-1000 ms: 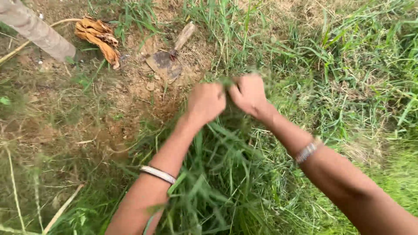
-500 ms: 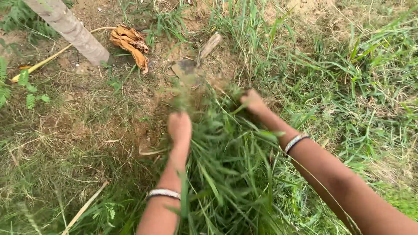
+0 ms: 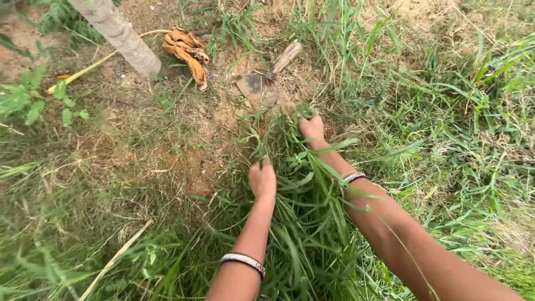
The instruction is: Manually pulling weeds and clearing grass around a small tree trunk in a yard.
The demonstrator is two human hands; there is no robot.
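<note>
On the ground, left hand [image 3: 262, 179] and right hand [image 3: 312, 127] each clench grass [image 3: 301, 223] (long, green).

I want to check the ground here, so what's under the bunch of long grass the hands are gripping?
Under the grass bunch, only more green blades and a little brown soil at its left edge show. The left hand and right hand grip it; roots and ground beneath are covered.
</note>
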